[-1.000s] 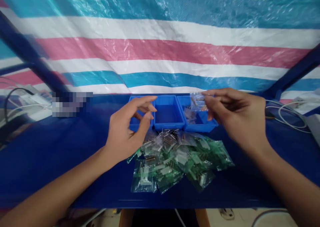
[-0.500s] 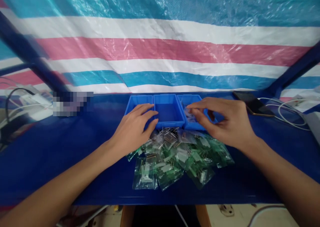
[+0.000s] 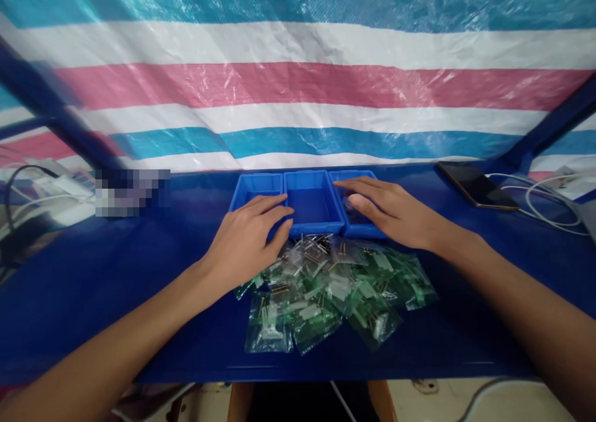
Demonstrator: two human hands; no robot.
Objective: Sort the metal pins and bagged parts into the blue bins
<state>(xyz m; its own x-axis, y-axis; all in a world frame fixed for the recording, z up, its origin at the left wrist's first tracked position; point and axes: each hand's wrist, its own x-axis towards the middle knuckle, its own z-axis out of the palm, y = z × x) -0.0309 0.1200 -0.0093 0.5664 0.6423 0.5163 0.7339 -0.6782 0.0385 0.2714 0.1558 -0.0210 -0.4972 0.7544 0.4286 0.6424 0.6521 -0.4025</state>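
Note:
Three blue bins stand side by side at the back of the table. My left hand (image 3: 251,233) rests over the front of the left bin (image 3: 257,185), its fingers apart and holding nothing. Its fingertips reach the edge of the middle bin (image 3: 314,206), where no contents show. Over the right bin (image 3: 361,228) lies my right hand (image 3: 391,214), fingers stretched out and thumb apart, with nothing seen in it. That hand hides most of the bin's inside. In front of the bins lies a pile of small clear and green-tinted plastic bags (image 3: 321,291) with pins and white pieces inside.
A dark phone (image 3: 477,186) lies at the back right beside coiled white cables (image 3: 552,205). More cables and a white box (image 3: 77,202) are at the left. A striped plastic sheet (image 3: 298,87) hangs behind the blue table (image 3: 186,347).
My right hand has gone from a pinch over the right bin to stretched fingers, lying flatter and farther left. My left hand has stayed in place. The view has shifted slightly.

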